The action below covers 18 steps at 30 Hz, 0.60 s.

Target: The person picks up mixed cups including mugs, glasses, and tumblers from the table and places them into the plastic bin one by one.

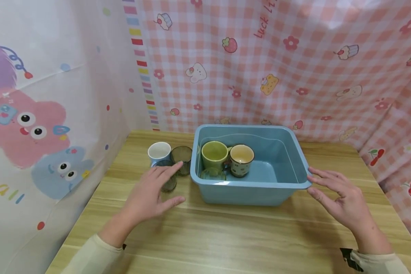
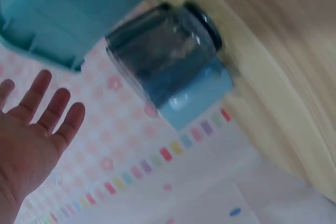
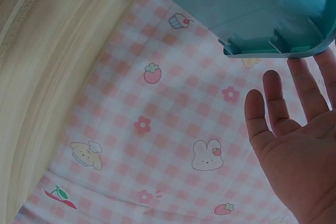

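My left hand [image 1: 151, 194] is spread above the table, its fingers overlapping a dark glass cup [image 1: 169, 184] in the head view; it holds nothing. Behind that cup stand a brown glass cup [image 1: 181, 156] and a white-and-blue mug [image 1: 159, 150]. In the left wrist view the dark glass [image 2: 163, 51] appears in front of the blue mug [image 2: 197, 98]. My right hand [image 1: 340, 196] touches the right front rim of a blue plastic tub [image 1: 246, 194] with straight fingers. In the tub are a green mug [image 1: 214, 153], a cream patterned mug [image 1: 241, 163] and a greenish glass cup [image 1: 213, 174].
The wooden table [image 1: 219, 239] carries everything. A pink checked cloth [image 1: 246, 68] hangs right behind the tub, and a white cartoon-print cloth [image 1: 89, 95] hangs along the left side. The tub's raised walls surround the cups inside it.
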Tool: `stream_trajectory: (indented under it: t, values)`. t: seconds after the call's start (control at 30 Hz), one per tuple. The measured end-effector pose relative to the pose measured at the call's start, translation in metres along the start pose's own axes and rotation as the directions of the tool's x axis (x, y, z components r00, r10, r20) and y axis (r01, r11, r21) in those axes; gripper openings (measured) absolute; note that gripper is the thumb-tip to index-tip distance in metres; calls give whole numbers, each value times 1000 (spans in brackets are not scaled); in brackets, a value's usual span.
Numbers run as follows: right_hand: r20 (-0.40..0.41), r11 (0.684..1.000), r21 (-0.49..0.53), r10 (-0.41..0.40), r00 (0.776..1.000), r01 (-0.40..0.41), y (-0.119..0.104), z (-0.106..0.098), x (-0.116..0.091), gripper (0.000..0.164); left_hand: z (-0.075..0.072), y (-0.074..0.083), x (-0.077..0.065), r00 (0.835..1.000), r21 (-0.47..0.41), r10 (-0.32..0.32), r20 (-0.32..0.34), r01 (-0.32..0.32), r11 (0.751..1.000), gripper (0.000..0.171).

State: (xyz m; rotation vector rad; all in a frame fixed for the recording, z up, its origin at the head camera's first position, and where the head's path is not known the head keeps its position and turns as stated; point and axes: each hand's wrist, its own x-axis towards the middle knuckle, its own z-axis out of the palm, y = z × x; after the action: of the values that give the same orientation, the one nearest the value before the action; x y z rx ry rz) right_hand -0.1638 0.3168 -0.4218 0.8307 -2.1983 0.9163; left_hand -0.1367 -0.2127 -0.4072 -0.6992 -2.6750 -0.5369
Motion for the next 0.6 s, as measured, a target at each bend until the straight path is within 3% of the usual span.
stream_trajectory:
  t: [0.1, 0.2, 0.4, 0.6]
  values:
    - [1, 1000, -2, 3, 1000, -3, 0, 0, 0, 35, -6, -10, -1, 997, 13, -37, -75, 38, 999, 99]
    - [2, 1000, -4, 6, 1000, -6, -1, -1, -1, 36, -9, -22, -5, 991, 48, -87, -102, 93, 995, 101]
    - [7, 1000, -2, 15, 1000, -15, -1, -1, 0, 38, -6, -39, -8, 979, 72, -206, 0, 205, 976, 102]
    - [13, 1000, 0, 19, 1000, -19, -3, -1, 1, 40, 2, -52, -4, 966, 84, -255, 48, 250, 965, 101]
